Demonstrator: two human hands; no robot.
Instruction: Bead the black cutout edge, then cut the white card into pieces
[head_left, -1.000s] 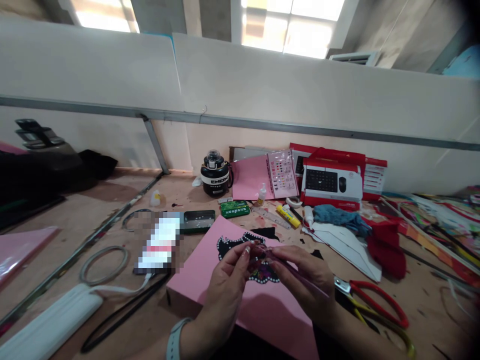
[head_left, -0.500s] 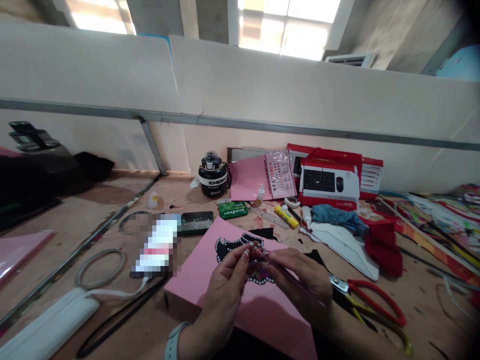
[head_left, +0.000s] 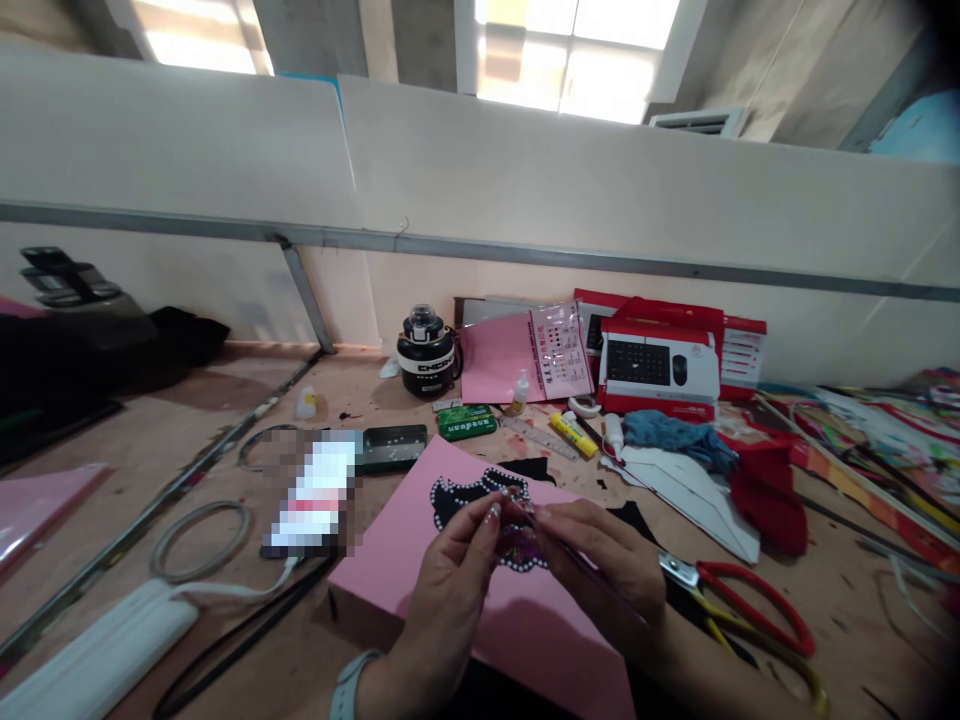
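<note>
Right hand (head_left: 619, 560) pinching slim purple stick (head_left: 592, 575); left hand (head_left: 454, 570), grip unclear; beaded black patch (head_left: 460, 493).

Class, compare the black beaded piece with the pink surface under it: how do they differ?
Colour: the black beaded piece is dark, white dots edging it; the pink surface is plain.
Outline: the piece is wavy; the pink surface has straight edges.
Size: the piece is smaller than the pink surface.
Shared: the left hand and right hand partly hide both.
</note>
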